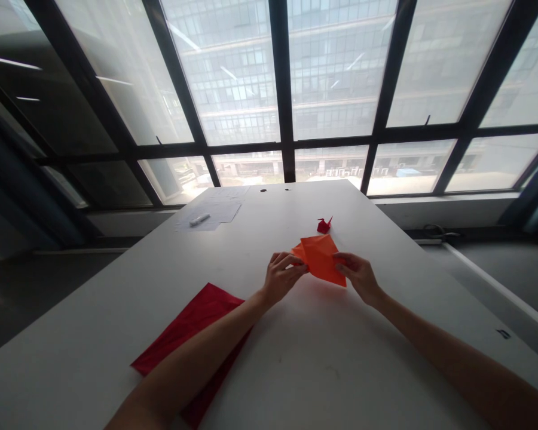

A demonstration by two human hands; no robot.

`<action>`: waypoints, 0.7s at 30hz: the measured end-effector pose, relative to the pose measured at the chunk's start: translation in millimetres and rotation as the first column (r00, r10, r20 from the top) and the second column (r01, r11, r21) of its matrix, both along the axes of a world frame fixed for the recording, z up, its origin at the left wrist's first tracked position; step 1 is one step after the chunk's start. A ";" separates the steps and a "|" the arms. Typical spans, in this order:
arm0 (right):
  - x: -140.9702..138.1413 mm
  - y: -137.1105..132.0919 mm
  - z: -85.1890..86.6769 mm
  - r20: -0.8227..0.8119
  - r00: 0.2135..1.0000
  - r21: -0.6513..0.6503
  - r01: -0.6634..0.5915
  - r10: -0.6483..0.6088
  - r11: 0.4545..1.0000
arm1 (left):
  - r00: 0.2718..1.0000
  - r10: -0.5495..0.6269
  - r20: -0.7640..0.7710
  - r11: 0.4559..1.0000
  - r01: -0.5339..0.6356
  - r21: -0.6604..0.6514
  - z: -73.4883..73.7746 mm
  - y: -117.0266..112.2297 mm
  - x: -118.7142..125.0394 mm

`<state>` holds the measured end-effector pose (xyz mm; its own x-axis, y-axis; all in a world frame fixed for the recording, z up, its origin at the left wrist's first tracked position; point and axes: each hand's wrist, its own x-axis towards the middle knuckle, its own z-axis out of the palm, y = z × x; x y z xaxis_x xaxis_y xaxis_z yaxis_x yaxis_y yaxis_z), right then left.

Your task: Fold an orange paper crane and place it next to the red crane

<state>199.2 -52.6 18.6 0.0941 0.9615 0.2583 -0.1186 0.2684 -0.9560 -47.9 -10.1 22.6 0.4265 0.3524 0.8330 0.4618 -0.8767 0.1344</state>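
Between my hands is a folded sheet of orange origami paper (319, 259), held up a little above the white table (269, 334). My left hand (283, 276) pinches its left corner, and my right hand (355, 275) grips its right edge. A small red origami crane (324, 226) stands on the table just beyond the paper, apart from both hands. Under my left forearm lies a stack of red paper sheets (192, 334), partly hidden by the arm.
Near the far left of the table lie white paper sheets (210, 210) with a white marker or glue stick (199, 220) on them. Large dark-framed windows (282, 89) stand behind the table's far edge. Floor shows on both sides.
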 end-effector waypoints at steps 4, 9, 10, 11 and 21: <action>-3.1 -0.9 -0.5 0.067 0.997 0.021 0.031 -0.032 0.999 | 0.991 -0.106 0.079 0.992 0.111 -0.054 -2.1 -2.5 3.1; -1.6 -1.6 2.8 0.054 0.997 -0.057 -0.046 0.049 0.997 | 0.996 -0.074 0.056 0.993 0.079 -0.083 1.0 -5.7 6.2; -1.0 -1.4 4.0 0.055 0.996 -0.069 -0.063 0.066 0.996 | 0.996 -0.084 0.028 0.991 0.086 -0.098 1.6 -5.9 6.5; -0.5 -1.0 5.1 0.057 0.995 -0.076 -0.075 0.080 0.994 | 0.994 -0.106 0.001 0.987 0.106 -0.118 2.1 -6.0 6.8; -0.1 6.1 5.2 0.258 0.945 0.200 0.153 -0.202 0.968 | 0.971 -0.013 0.238 0.976 0.064 -0.209 2.7 -2.5 4.7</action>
